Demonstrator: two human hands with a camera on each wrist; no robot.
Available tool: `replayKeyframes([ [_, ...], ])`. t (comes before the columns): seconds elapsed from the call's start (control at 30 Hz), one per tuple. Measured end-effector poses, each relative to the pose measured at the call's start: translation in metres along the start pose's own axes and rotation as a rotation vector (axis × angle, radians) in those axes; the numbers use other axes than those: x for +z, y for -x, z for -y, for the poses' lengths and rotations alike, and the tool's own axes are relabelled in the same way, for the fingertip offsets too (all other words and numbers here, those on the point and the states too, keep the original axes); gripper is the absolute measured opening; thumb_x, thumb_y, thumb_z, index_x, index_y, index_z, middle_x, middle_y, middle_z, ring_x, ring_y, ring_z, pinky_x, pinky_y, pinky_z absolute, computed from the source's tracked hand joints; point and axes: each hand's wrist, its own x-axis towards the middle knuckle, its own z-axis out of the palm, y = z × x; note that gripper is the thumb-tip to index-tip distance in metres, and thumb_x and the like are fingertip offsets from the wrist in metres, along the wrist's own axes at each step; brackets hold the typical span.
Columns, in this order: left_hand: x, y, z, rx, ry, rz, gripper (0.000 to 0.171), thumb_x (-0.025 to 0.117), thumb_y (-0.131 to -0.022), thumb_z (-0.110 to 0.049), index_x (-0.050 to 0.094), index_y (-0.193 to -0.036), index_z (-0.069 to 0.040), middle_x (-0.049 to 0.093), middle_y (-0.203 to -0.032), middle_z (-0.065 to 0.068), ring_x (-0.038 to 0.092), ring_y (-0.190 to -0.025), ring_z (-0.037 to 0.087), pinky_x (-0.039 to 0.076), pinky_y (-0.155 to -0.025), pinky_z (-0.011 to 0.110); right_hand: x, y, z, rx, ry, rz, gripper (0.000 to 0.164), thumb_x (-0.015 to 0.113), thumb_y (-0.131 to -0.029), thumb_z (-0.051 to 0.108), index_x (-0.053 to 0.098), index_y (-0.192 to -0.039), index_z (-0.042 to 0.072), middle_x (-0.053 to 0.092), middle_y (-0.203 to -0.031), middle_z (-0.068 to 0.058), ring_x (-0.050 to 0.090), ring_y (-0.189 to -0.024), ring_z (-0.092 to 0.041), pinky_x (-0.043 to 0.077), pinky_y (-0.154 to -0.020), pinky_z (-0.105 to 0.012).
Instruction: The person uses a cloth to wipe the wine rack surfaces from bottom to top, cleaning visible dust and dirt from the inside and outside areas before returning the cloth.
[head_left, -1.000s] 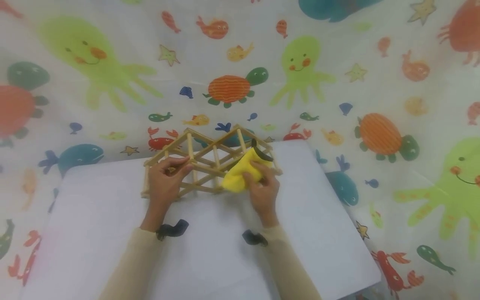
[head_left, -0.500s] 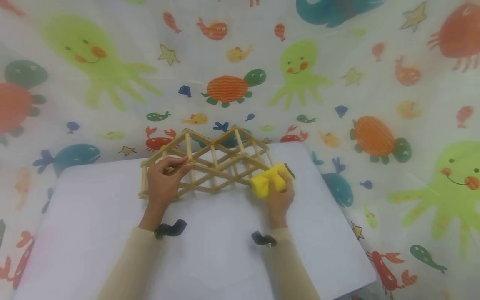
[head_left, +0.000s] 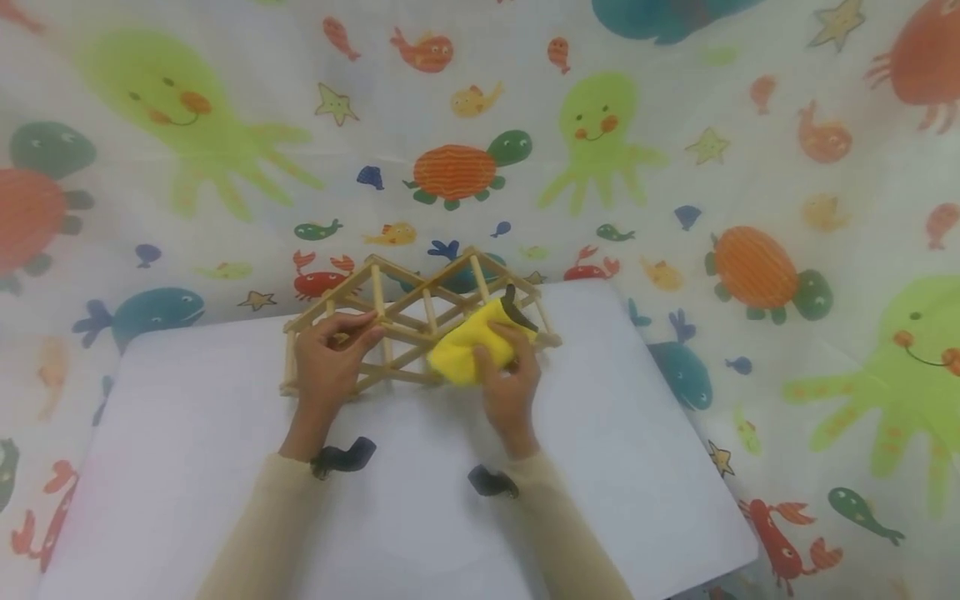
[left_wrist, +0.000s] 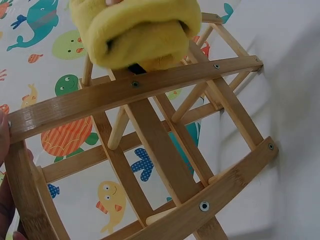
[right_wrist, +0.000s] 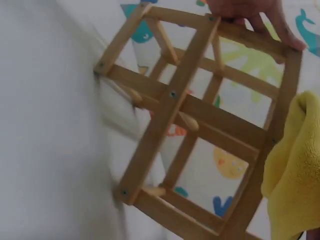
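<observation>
A wooden lattice rack [head_left: 377,287] of crossed slats and dowels stands on the white table. With thumb and fingertips my left hand [head_left: 327,358] pinches it at a joint on the near side, left of the middle. My right hand [head_left: 513,379] holds a yellow cloth [head_left: 461,350] with a dark edge in front of the rack's right half. In the left wrist view the bunched cloth [left_wrist: 150,17] lies over the upper slat, near a screw. The right wrist view shows the left hand [right_wrist: 245,7] at the rack's top and the cloth beside a slat.
A white tabletop [head_left: 420,517] extends under both forearms. Close behind the rack hangs a white curtain [head_left: 517,108] printed with sea animals. Dark straps [head_left: 345,457] hang at both wrists.
The right hand went right and down with the cloth to the rack's right end, then came back left and up towards the middle. The left hand and the rack stay nearly in place.
</observation>
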Motion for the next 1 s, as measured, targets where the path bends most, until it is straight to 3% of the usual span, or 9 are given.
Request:
replayKeyframes([
  [0.17,-0.001,0.000,-0.001,0.001,-0.031,-0.008,0.024,0.088,-0.088,-0.016,0.082,-0.111,-0.012,0.080,-0.104,-0.006,0.066,-0.089,0.009,0.052,-0.069,0.012,0.011,0.010,0.006,0.040,0.073,0.096,0.035,0.080,-0.086,-0.005,0.075,-0.120,0.005,0.074,-0.123,-0.015,0.062,-0.097,-0.015,0.051,-0.072,-0.019],
  [0.27,-0.001,0.000,0.000,-0.006,-0.064,-0.007,0.024,0.087,-0.089,-0.020,0.083,-0.112,-0.015,0.080,-0.105,-0.006,0.065,-0.090,0.009,0.051,-0.069,0.013,0.010,0.016,0.001,0.042,0.088,0.124,0.036,0.081,-0.087,-0.002,0.076,-0.121,0.008,0.075,-0.124,-0.012,0.064,-0.097,-0.015,0.053,-0.070,-0.018],
  [0.37,0.001,-0.001,0.002,-0.010,-0.071,0.009,0.025,0.087,-0.090,-0.025,0.082,-0.113,-0.017,0.080,-0.106,-0.005,0.065,-0.091,0.010,0.051,-0.070,0.013,0.011,0.017,-0.007,0.084,-0.007,0.124,0.037,0.079,-0.091,0.003,0.073,-0.126,0.010,0.072,-0.129,-0.012,0.069,-0.101,-0.018,0.063,-0.073,-0.027],
  [0.47,0.002,-0.001,0.002,-0.013,-0.073,0.008,0.025,0.087,-0.090,-0.025,0.082,-0.113,-0.016,0.080,-0.106,-0.006,0.065,-0.091,0.011,0.051,-0.070,0.013,0.013,0.015,-0.015,0.173,-0.102,0.222,0.034,0.078,-0.094,0.010,0.073,-0.127,0.013,0.070,-0.130,-0.011,0.071,-0.101,-0.019,0.065,-0.075,-0.034],
  [0.57,0.003,0.000,0.001,-0.019,-0.068,0.005,0.025,0.088,-0.089,-0.020,0.082,-0.113,-0.014,0.080,-0.105,-0.010,0.065,-0.090,0.009,0.049,-0.068,0.013,0.012,0.015,-0.020,0.250,-0.125,0.303,0.032,0.080,-0.091,0.010,0.075,-0.122,0.012,0.071,-0.126,-0.010,0.071,-0.095,-0.016,0.065,-0.072,-0.033],
  [0.77,0.002,-0.003,0.000,0.010,-0.047,0.006,0.025,0.088,-0.088,-0.016,0.082,-0.113,-0.012,0.080,-0.105,-0.012,0.065,-0.090,0.010,0.050,-0.068,0.013,0.010,0.010,-0.017,0.260,-0.188,0.211,0.034,0.078,-0.091,0.006,0.073,-0.125,0.010,0.066,-0.129,-0.013,0.073,-0.097,-0.023,0.066,-0.071,-0.039],
  [1.0,0.002,-0.001,0.001,-0.033,-0.092,-0.005,0.026,0.088,-0.088,-0.023,0.083,-0.113,-0.018,0.079,-0.104,-0.012,0.064,-0.091,0.009,0.048,-0.068,0.014,0.005,0.008,-0.030,0.370,-0.087,0.404,0.030,0.080,-0.089,0.012,0.077,-0.119,0.017,0.069,-0.126,-0.006,0.069,-0.096,-0.018,0.063,-0.072,-0.031],
])
